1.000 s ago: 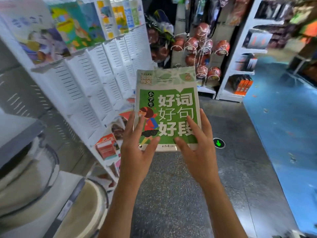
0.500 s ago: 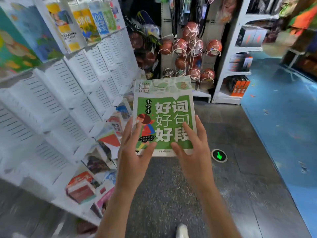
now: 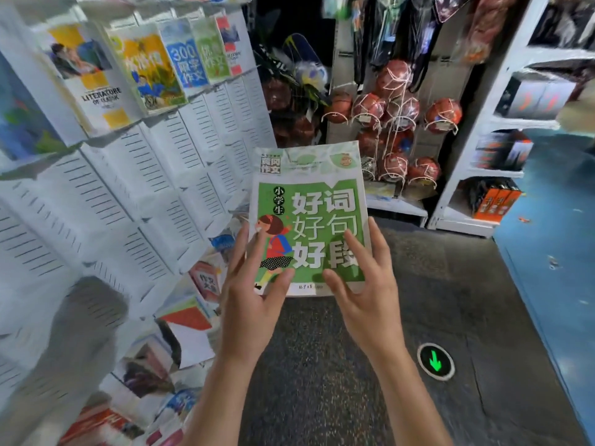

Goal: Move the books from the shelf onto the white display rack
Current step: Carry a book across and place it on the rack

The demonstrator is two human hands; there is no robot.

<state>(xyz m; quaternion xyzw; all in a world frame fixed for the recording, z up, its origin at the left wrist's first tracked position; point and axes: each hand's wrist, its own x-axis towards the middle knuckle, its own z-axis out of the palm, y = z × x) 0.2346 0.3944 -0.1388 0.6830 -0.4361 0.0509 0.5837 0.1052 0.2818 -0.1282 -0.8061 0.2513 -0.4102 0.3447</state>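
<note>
- Both hands, left hand [image 3: 254, 304] and right hand [image 3: 367, 294], hold the green paperback book [image 3: 309, 217] by its bottom corners, cover up, thumbs on top, likely ready to slot in.
- At nine o'clock, the white slotted display rack [image 3: 135, 194] offers empty pockets.

We are in a retail shop that sells books and sporting goods. On our left stands a white display rack [image 3: 135, 201] of slotted pockets, with books shown cover-out along its top row [image 3: 151, 69] and further books in its lower pockets [image 3: 206, 281]. Ahead, basketballs in string nets [image 3: 399, 107] hang on a merchandise wall. On our right, white shelving [image 3: 467, 175] carries boxed goods [image 3: 495, 201]. A green arrow marker [image 3: 435, 361] is set into the dark floor of the aisle
</note>
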